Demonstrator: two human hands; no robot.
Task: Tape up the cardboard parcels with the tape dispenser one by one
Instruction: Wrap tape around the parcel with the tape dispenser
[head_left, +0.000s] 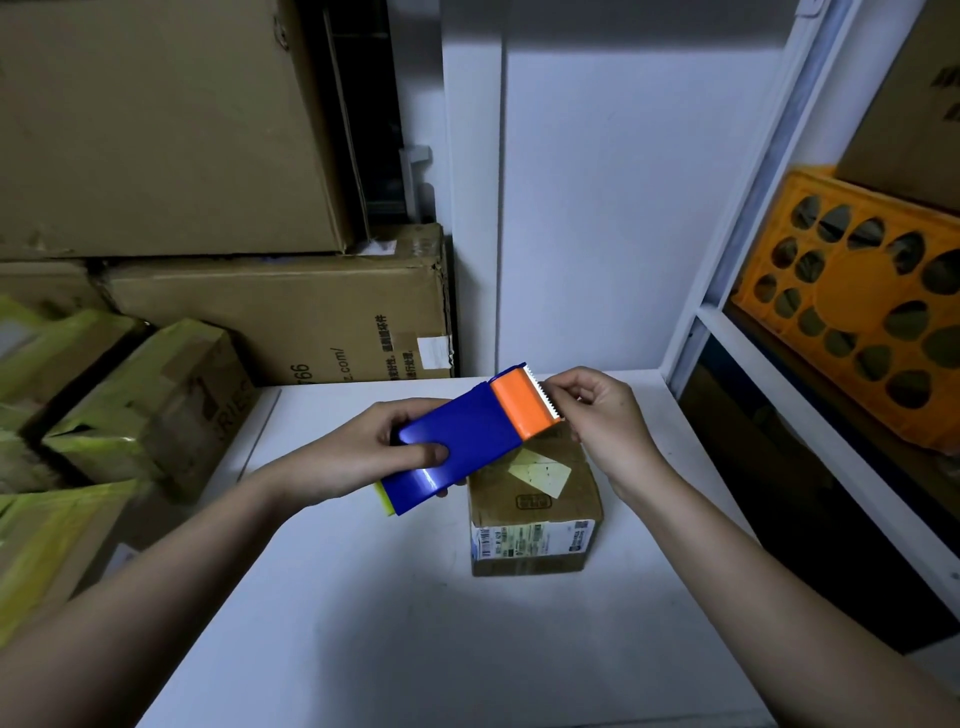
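My left hand (374, 452) grips the blue body of a tape dispenser (457, 441), thumb across its top face. The dispenser has an orange head with a white serrated blade at its far end. My right hand (602, 415) pinches at that blade edge with thumb and fingers; the tape itself is too thin to make out. Below the dispenser a small brown cardboard parcel (535, 514) sits on the white table (415, 623), with a yellowish tape strip on top and a printed label on its near side.
Large cardboard boxes (280, 322) are stacked at the back left, and parcels wrapped in yellow-green tape (140, 405) lie at the left. A white shelf frame (727, 291) stands at the right holding an orange plastic crate (857, 306).
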